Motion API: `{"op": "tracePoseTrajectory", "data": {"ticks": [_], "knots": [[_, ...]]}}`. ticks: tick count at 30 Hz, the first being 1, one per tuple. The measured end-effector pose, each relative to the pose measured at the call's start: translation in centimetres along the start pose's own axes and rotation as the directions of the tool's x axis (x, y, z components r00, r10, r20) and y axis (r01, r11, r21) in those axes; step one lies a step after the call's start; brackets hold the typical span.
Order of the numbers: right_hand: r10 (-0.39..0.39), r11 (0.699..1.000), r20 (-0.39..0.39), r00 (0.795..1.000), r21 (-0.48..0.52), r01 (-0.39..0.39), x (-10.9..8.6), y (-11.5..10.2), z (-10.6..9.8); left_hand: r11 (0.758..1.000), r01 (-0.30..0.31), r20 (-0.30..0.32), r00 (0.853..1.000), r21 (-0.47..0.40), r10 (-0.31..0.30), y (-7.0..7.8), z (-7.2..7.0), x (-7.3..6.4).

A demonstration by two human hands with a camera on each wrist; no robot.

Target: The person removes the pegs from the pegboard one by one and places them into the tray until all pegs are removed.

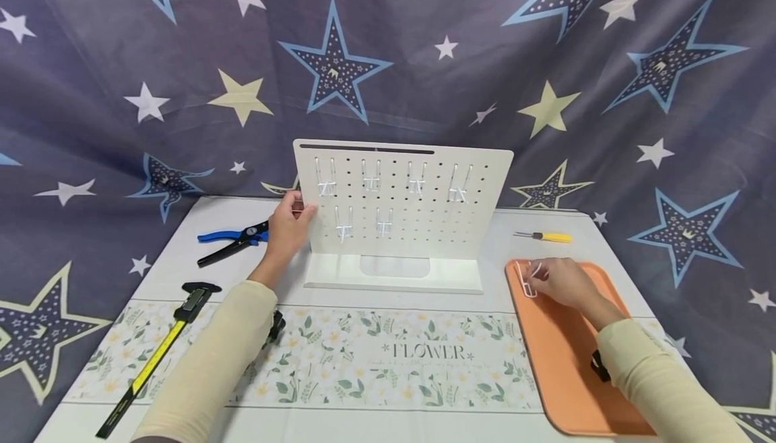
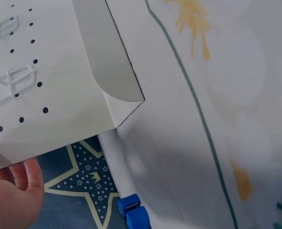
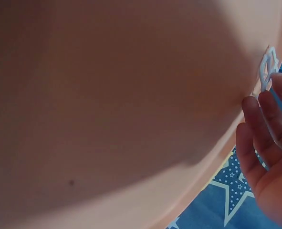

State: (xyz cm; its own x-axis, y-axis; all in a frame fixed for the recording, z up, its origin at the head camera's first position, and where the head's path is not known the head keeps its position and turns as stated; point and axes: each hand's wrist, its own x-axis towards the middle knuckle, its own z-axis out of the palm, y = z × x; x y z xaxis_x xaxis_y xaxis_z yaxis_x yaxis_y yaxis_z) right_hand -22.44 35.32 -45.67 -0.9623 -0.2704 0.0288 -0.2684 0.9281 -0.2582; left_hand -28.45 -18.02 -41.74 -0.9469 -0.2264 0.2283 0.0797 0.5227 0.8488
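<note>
A white pegboard (image 1: 418, 244) stands upright on its base at the back of the table, with several white wire hooks (image 1: 383, 222) on its upper and middle part. My left hand (image 1: 287, 227) grips the board's left edge; in the left wrist view its curled fingers (image 2: 32, 174) reach behind that edge. At the right, my right hand (image 1: 564, 283) pinches a white wire hook (image 1: 526, 288) over the far left corner of the orange tray (image 1: 570, 369). The right wrist view shows the hook (image 3: 263, 71) at thumb and fingertips, close to the tray's rim.
Blue-and-black pliers (image 1: 239, 237) lie left of the board, behind my left forearm. A caliper (image 1: 192, 305) with a yellow scale lies at the left. Beyond the tray is a yellow-handled screwdriver-like tool (image 1: 548, 236). A star-patterned curtain (image 1: 388, 106) hangs behind the table.
</note>
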Motion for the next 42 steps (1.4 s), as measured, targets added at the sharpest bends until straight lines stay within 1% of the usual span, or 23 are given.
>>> {"op": "tracePoseTrajectory", "data": {"ticks": [3,9,14,18,23,25,30,34,37,39,41,42], "knots": [[0.015,1.0,0.002,1.0,0.001,-0.015,0.0,0.0,0.0,1.0,0.0,-0.002,1.0,0.0,0.0,0.0,0.0,0.0],[0.02,1.0,-0.003,1.0,-0.004,-0.02,0.1,-0.1,0.0,1.0,-0.001,-0.002,1.0,-0.003,0.001,-0.1,0.0,0.2],[0.042,0.999,0.034,0.999,0.021,-0.043,0.0,0.0,-0.1,1.0,-0.002,0.004,1.0,0.005,0.002,-0.2,0.0,0.2],[0.028,0.999,0.037,0.999,0.041,-0.029,-0.2,0.4,-0.8,1.0,0.005,0.011,1.0,0.002,-0.005,-0.2,-0.1,0.0],[-0.02,0.999,-0.018,1.0,0.037,0.021,-0.5,0.7,-2.5,1.0,0.01,0.014,1.0,0.002,-0.01,-0.1,-0.1,-0.1],[-0.024,0.999,-0.042,0.999,0.031,0.026,-0.6,0.6,-3.4,1.0,0.004,0.014,1.0,0.002,-0.004,-0.2,-0.1,0.0],[-0.037,0.999,-0.116,0.993,0.028,0.04,-0.3,-0.2,-6.0,1.0,-0.005,0.018,1.0,0.007,0.005,-0.3,0.1,0.3],[-0.052,0.998,-0.191,0.98,0.021,0.057,0.4,-1.7,-7.2,1.0,0.003,0.02,1.0,0.005,-0.003,-0.3,0.1,0.3],[-0.069,0.997,-0.265,0.962,0.019,0.077,1.0,-3.1,-7.7,1.0,0.008,0.021,1.0,0.002,-0.008,-0.2,0.0,0.3],[-0.082,0.995,-0.31,0.947,0.026,0.094,1.5,-4.2,-7.6,1.0,0.01,0.021,1.0,0.001,-0.01,-0.2,0.0,0.2],[-0.081,0.994,-0.32,0.944,0.044,0.1,2.0,-5.3,-7.2,1.0,0.013,0.021,1.0,0.003,-0.013,-0.1,0.0,0.2],[-0.081,0.993,-0.308,0.948,0.054,0.102,2.3,-5.9,-7.0,1.0,0.015,0.02,1.0,0.003,-0.015,-0.1,-0.1,0.1]]}}
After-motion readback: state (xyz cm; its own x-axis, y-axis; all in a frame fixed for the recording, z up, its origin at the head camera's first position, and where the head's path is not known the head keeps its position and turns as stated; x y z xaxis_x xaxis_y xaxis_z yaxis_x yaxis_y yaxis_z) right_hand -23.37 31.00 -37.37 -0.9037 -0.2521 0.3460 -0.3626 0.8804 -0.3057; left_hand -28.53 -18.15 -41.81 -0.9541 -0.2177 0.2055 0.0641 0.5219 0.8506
